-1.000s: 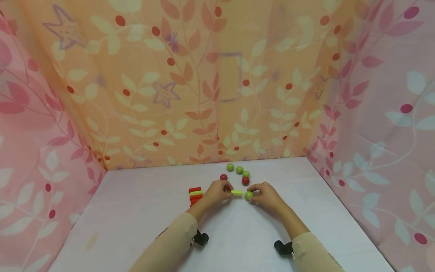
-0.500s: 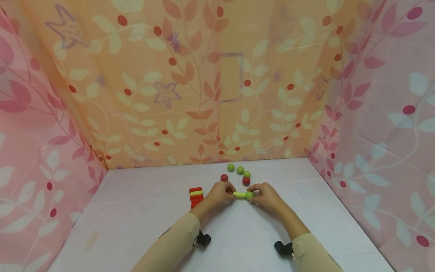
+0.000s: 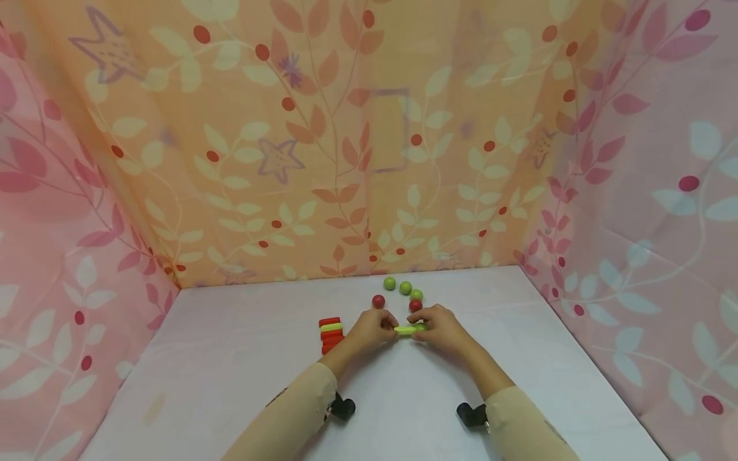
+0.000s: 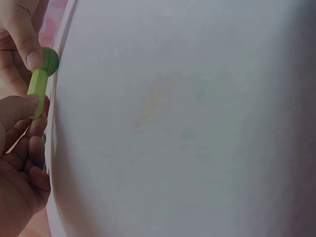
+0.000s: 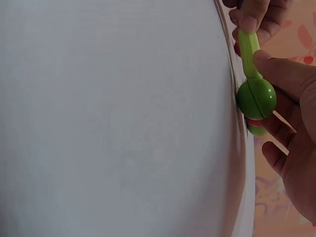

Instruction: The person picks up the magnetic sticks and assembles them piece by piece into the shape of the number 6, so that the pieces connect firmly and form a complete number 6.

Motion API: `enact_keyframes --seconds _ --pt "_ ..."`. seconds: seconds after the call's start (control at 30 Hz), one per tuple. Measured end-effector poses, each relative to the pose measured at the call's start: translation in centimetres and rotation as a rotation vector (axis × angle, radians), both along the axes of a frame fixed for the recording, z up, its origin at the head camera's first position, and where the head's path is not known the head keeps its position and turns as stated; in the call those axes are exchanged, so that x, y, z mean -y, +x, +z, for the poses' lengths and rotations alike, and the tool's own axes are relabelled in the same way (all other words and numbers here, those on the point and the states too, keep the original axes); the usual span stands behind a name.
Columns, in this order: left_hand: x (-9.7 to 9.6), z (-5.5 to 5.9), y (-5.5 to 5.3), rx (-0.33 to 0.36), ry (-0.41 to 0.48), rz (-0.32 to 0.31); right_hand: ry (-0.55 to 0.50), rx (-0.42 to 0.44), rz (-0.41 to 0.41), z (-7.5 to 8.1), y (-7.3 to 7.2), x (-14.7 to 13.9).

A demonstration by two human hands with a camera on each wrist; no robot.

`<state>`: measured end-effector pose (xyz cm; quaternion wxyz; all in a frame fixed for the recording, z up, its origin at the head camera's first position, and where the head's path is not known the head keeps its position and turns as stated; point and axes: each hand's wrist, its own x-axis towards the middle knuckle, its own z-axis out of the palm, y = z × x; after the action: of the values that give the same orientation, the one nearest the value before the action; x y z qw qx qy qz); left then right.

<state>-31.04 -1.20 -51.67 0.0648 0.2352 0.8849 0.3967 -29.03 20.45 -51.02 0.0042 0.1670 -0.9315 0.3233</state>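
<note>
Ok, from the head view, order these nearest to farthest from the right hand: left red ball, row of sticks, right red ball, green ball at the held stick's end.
1. Green ball: at the right hand.
2. Right red ball: just beyond that hand.
3. Left red ball: beyond the left hand.
4. Row of sticks: left of that hand.

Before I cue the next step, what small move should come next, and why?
I'd probably ease the right grip off gently: the green ball appears to meet one end of the green stick, and the left grip pinches the other end, so it could likely support both.
</note>
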Motion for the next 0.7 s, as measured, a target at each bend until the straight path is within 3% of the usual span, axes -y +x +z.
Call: enact_keyframes --seconds 0.5,0.7 --pt "0.2 0.2 0.1 0.041 -0.004 -0.004 -0.023 0.035 -0.028 -0.2 -0.2 0.8" --pt "1.2 1.8 -0.2 0.035 0.014 0.033 -0.035 0.023 -0.012 -0.3 -0.2 0.8"
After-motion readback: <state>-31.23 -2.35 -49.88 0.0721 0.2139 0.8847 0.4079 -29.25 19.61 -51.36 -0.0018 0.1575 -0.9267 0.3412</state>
